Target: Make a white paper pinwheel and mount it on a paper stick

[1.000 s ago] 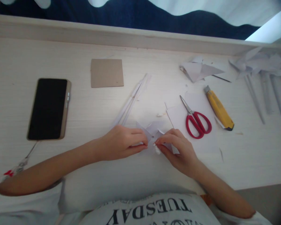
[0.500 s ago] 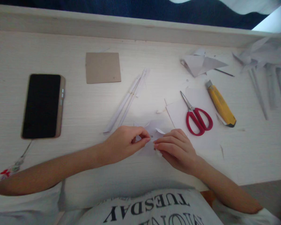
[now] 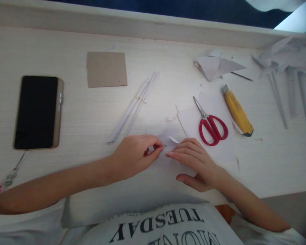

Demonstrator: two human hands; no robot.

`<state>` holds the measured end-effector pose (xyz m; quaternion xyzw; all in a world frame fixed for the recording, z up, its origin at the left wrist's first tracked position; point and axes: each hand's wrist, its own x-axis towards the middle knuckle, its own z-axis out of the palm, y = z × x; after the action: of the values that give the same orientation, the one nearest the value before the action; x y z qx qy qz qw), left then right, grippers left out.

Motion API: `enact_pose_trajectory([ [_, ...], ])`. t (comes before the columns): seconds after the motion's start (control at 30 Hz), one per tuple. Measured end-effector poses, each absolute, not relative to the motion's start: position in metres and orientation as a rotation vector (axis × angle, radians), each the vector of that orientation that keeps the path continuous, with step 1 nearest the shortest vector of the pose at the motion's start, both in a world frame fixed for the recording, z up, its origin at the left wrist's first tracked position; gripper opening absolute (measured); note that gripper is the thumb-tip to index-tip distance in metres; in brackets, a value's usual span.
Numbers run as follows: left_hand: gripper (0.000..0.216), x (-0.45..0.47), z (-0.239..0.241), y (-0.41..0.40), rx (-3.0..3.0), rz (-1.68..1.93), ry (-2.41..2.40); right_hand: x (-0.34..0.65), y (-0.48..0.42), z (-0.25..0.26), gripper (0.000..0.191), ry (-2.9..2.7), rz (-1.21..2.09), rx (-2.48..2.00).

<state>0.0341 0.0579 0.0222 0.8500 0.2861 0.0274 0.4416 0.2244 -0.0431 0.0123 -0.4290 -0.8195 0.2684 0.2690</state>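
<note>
A white folded piece of paper (image 3: 168, 134) lies on the table in front of me, with a flap standing up. My left hand (image 3: 139, 154) is closed in a pinch on it near its middle, thumb and forefinger together. Something small and dark shows at those fingertips, too small to make out. Beside it, my right hand (image 3: 196, 163) is open, thumb well apart from the fingers. Its fingertips rest at the paper's right side and cover part of it.
Red-handled scissors (image 3: 213, 129) lie on white paper (image 3: 226, 149), near a yellow box cutter (image 3: 237, 110). Farther off are folded paper (image 3: 214, 66) and paper pinwheels on sticks (image 3: 283, 58). Rolled paper sticks (image 3: 132, 107), a cardboard piece (image 3: 107, 69) and a phone (image 3: 37, 112) are leftward.
My right thumb has moved down and away from the fingers, opening the hand from its pinch; the pale bit there no longer shows. My left hand keeps its pinch. The view has shifted slightly.
</note>
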Motion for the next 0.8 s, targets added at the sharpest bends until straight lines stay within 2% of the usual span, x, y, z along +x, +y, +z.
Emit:
enact_pose_trajectory([
  [0.1, 0.010, 0.035, 0.022, 0.057, 2.099, 0.086, 0.711, 0.230, -0.045, 0.013, 0.057, -2.186, 0.731, -1.179],
  [0.4, 0.011, 0.034, 0.026, 0.058, 2.065, 0.127, 0.727, 0.243, -0.048, 0.018, 0.052, -2.284, 0.664, -1.179],
  [0.8, 0.015, 0.026, 0.022, 0.055, 2.216, 0.103, 0.680, 0.228, -0.058, 0.013, 0.020, -2.364, 0.205, -1.136],
])
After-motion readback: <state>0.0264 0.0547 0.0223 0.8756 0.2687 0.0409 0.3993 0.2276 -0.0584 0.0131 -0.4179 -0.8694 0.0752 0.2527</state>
